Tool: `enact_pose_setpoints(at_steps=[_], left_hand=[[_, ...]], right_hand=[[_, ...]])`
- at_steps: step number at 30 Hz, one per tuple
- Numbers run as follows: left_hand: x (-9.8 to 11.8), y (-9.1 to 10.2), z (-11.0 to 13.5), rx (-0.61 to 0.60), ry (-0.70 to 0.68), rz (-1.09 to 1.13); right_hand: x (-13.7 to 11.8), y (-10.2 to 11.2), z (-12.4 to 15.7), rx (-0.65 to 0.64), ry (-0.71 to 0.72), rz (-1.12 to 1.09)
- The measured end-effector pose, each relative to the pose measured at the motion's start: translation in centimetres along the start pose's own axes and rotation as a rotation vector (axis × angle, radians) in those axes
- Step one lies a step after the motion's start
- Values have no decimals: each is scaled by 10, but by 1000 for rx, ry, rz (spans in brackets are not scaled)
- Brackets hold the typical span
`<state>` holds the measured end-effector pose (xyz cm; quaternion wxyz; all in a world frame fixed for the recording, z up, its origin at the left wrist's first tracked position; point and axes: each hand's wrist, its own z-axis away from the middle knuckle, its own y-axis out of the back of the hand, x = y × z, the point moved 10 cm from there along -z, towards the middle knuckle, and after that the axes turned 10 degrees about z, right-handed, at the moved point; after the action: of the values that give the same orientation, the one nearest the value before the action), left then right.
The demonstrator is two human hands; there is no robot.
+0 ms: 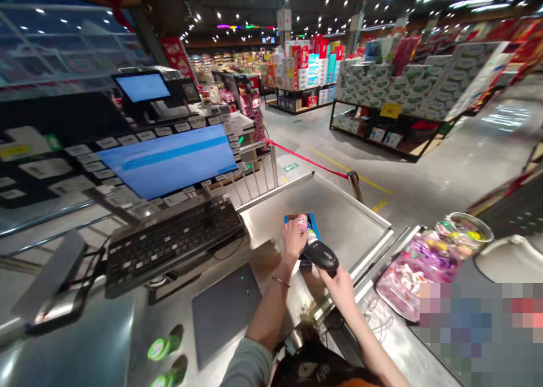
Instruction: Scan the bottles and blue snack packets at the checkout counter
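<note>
My left hand [293, 240] has its fingers closed around a small pink-and-white item [302, 223], whose kind I cannot make out. It is over a small blue-edged box [314, 224] on the metal counter [339, 206]. In my right hand [340, 289] is a black handheld barcode scanner [322, 256], its head pointed at the pink item and close to my left fingers. Part of the box and its contents are hidden behind my left hand and the scanner.
At left are a black keyboard [173, 240] and a lit monitor [173, 158]. A flat dark pad [227, 310] and green-lidded containers [158, 348] lie nearer. Packaged sweets [418, 268] and a clear tub [470, 228] are at right. A red strap [309, 158] runs beyond the counter.
</note>
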<state>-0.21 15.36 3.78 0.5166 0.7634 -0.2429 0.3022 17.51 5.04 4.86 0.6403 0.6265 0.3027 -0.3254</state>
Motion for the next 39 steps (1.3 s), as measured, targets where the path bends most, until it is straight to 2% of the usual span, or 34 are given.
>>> enact_pose_setpoints(at_steps=[3, 6, 10, 13, 17, 21, 30, 35, 39], left_hand=[[-1, -22, -21, -24, 43, -125], [-6, -32, -29, -26, 68, -202], [-10, -36, -34, -47, 64, -207], [-9, -28, -32, -43, 54, -158], [-7, 4, -11, 59, 13, 79], [-17, 49, 34, 183, -29, 253], [-65, 143, 141, 393, 68, 249], [-82, 176, 182, 485, 119, 78], [-90, 195, 206, 536, 149, -2]], right_hand=[[2, 12, -4, 37, -4, -2], [2, 21, -7, 58, -12, 2], [1, 25, -9, 59, -16, 38], [-2, 27, -8, 64, -1, 51], [-10, 24, -3, 46, 15, 110], [-26, 7, 4, -21, 68, 198], [-70, -65, 33, -275, 286, 383], [-91, -92, 57, -388, 377, 483], [-103, -106, 71, -423, 444, 516]])
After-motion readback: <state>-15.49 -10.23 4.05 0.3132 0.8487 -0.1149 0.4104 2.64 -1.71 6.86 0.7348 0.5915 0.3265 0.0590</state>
